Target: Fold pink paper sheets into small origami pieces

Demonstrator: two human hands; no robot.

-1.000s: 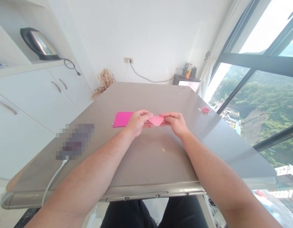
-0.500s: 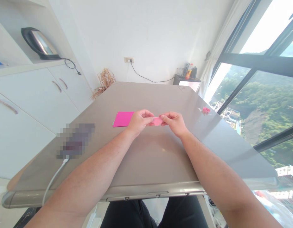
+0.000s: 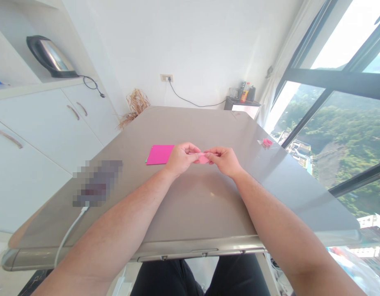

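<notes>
A small folded piece of light pink paper (image 3: 203,158) is pinched between my two hands over the middle of the grey table (image 3: 190,205). My left hand (image 3: 179,158) grips its left end with thumb and fingers closed. Closed on its right end is my right hand (image 3: 225,159), and most of the paper is hidden by the fingers. A stack of bright pink paper sheets (image 3: 159,154) lies flat on the table just left of my left hand.
A small pink folded paper shape (image 3: 266,142) sits near the table's right edge. A blurred object (image 3: 97,183) with a white cable (image 3: 68,234) lies at the left. White cabinets (image 3: 48,123) stand left, a large window (image 3: 337,123) right, and dried grass (image 3: 134,105) beyond the far edge.
My hands have come closer together, and the pink paper between them now shows as a much narrower, more folded piece than a second ago.
</notes>
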